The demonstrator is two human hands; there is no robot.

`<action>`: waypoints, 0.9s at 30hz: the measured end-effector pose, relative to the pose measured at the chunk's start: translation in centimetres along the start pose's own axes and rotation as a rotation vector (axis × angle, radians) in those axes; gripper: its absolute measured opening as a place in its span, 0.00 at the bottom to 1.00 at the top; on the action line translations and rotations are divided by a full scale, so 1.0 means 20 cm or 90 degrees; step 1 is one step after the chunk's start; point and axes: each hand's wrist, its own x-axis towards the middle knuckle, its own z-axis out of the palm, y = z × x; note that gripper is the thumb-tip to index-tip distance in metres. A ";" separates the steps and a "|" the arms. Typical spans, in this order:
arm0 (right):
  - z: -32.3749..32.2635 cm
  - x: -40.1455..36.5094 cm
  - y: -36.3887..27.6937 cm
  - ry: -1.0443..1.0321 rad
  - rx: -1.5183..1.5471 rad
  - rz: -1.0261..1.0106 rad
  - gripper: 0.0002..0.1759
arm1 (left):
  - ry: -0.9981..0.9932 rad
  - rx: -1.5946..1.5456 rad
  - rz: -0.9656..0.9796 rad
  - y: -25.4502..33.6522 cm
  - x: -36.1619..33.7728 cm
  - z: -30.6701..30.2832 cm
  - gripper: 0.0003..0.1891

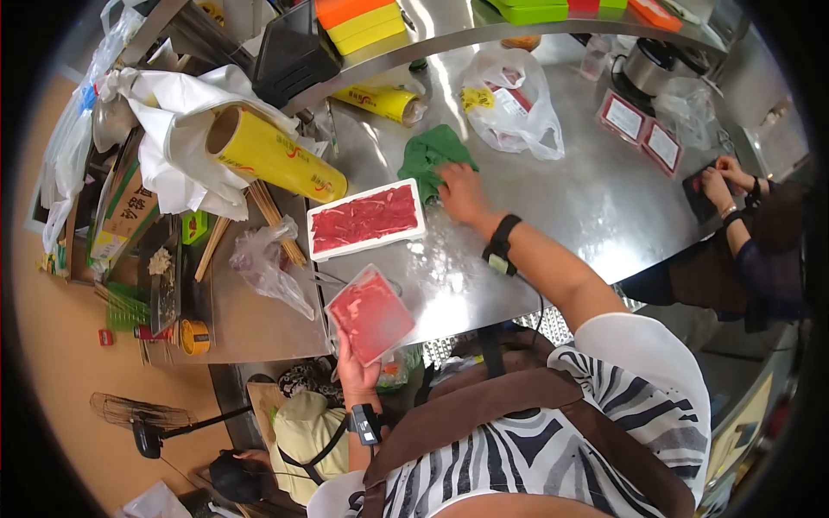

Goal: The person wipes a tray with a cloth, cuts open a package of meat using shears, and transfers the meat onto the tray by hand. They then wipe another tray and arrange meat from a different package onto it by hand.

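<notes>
In the head view, the left hand pinches the lower edge of a flat, square pack of red meat in clear, glossy film, above the steel table's near edge. The right hand presses on a crumpled green cloth, fingers slightly spread. Between them, a white rectangular tray holds moist, marbled red meat slices. Beside it lies a smooth yellow cylindrical roll.

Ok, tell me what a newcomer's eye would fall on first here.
Probably the red meat in its white tray, vivid against the steel table, and the clear-wrapped red pack in the left hand just below it. Next, likely, the green cloth under the right hand and the big yellow roll left of the tray.
</notes>
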 end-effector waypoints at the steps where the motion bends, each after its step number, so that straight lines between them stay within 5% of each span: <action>1: 0.00 0.05 0.04 -0.009 0.005 0.000 0.30 | -0.017 0.024 -0.034 -0.04 0.03 0.03 0.25; 4: 0.05 0.17 0.10 0.142 -0.064 -0.148 0.25 | -0.036 0.041 -0.079 -0.12 0.14 -0.02 0.26; 6: 0.07 0.24 0.20 -0.134 -0.092 -0.086 0.27 | 0.006 0.106 -0.129 -0.16 0.24 -0.03 0.26; 12: -0.06 0.14 0.14 -0.079 -0.212 -0.060 0.27 | 0.032 0.185 -0.078 -0.23 0.37 0.06 0.20; 14: -0.21 0.18 0.02 -0.069 -0.182 -0.047 0.27 | 0.129 0.674 -0.026 -0.24 0.39 0.09 0.22; 17: -0.48 0.34 -0.33 0.152 0.005 -0.305 0.22 | 0.150 0.859 0.082 -0.27 0.38 0.08 0.24; 22: -0.66 0.82 -0.79 0.348 -0.049 -0.494 0.19 | 0.138 0.792 0.095 -0.25 0.31 0.02 0.26; 27: -0.70 1.10 -0.98 0.254 -0.228 -0.470 0.15 | 0.101 0.610 0.054 -0.09 0.15 0.09 0.22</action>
